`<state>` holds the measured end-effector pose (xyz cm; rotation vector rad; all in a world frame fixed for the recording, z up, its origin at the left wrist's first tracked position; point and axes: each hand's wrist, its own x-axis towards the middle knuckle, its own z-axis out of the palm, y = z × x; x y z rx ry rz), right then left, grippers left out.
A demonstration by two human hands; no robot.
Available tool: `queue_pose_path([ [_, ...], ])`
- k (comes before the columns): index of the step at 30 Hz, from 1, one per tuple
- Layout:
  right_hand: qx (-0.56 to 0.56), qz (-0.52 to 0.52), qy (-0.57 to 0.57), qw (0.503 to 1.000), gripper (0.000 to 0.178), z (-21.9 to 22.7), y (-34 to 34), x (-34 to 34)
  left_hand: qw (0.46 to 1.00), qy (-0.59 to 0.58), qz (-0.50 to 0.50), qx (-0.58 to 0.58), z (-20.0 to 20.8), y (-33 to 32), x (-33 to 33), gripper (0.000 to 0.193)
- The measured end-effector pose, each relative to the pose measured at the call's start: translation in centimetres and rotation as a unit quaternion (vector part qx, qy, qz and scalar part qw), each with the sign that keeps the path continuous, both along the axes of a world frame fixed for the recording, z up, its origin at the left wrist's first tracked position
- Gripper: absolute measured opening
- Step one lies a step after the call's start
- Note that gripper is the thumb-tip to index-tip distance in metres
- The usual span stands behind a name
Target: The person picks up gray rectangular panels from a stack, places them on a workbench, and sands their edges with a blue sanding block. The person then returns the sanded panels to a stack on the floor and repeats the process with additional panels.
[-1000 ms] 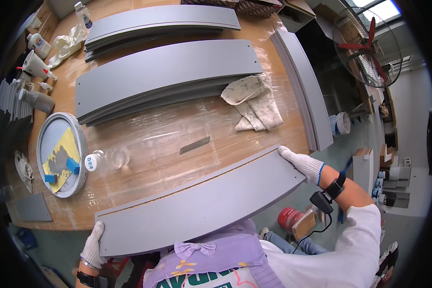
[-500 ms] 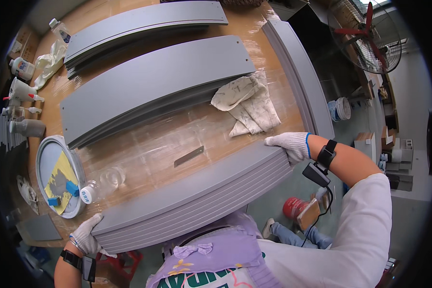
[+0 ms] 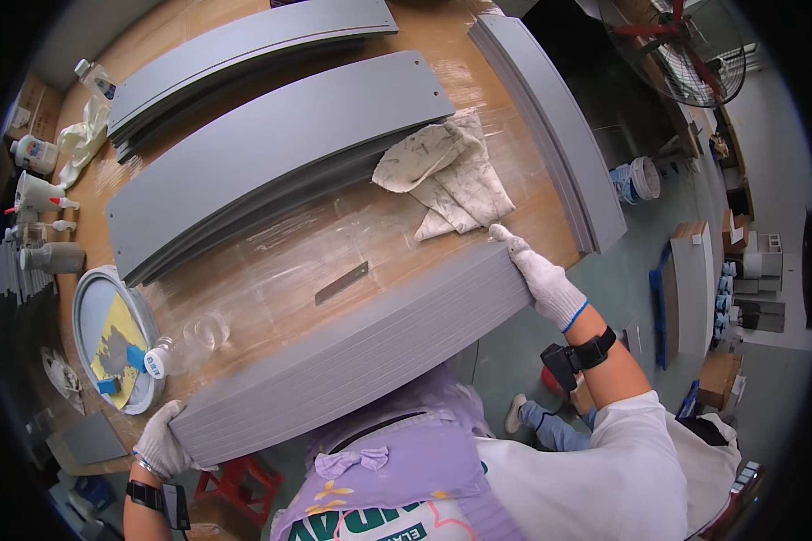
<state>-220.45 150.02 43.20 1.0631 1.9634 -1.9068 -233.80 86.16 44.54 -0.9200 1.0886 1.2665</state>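
Observation:
A stack of long grey boards lies along the near edge of the table, its layered long side facing me. My left hand, in a white knit glove, is closed around the left end. At the right end my gloved right hand grips the stack, thumb on the far top corner. Beyond the stack lie a flat metal blade and a crumpled, stained white cloth. A clear bottle with a white cap lies on its side near the stack's left end.
Curved grey panels are piled across the table, with another pile behind. Long grey strips line the right edge. A round lid holds yellow sandpaper and blue blocks. Bottles stand at left; a fan is at upper right.
The board stack has tipped, so its layered side now shows more and its top face less. My right hand has turned with it, the wrist lower. The view has shifted slightly.

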Motion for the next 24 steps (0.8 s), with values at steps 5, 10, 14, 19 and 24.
queue_pose_path([
  [5,-0.036,0.009,0.168,0.985,0.061,-2.8,1.1,1.5,0.996,0.077,0.006,-0.038,0.3,0.1,1.8,0.081],
  [10,-0.102,-0.009,0.175,0.979,0.083,-2.6,1.1,1.8,0.93,0.304,0.016,-0.205,-0.1,0.2,7.1,0.102],
  [14,-0.081,-0.005,0.172,0.982,0.106,-2.2,0.7,1.5,0.861,0.505,0.015,-0.063,-1.6,0.1,9.4,0.083],
  [19,-0.072,0.003,0.175,0.982,0.107,-2.1,0.5,1.4,0.817,0.518,0.242,0.081,-5.9,0.9,9.8,0.087],
  [24,-0.057,-0.007,0.171,0.984,0.091,-3.1,1.2,1.5,0.817,0.533,0.212,0.051,-5.9,1.3,9.8,0.091],
])
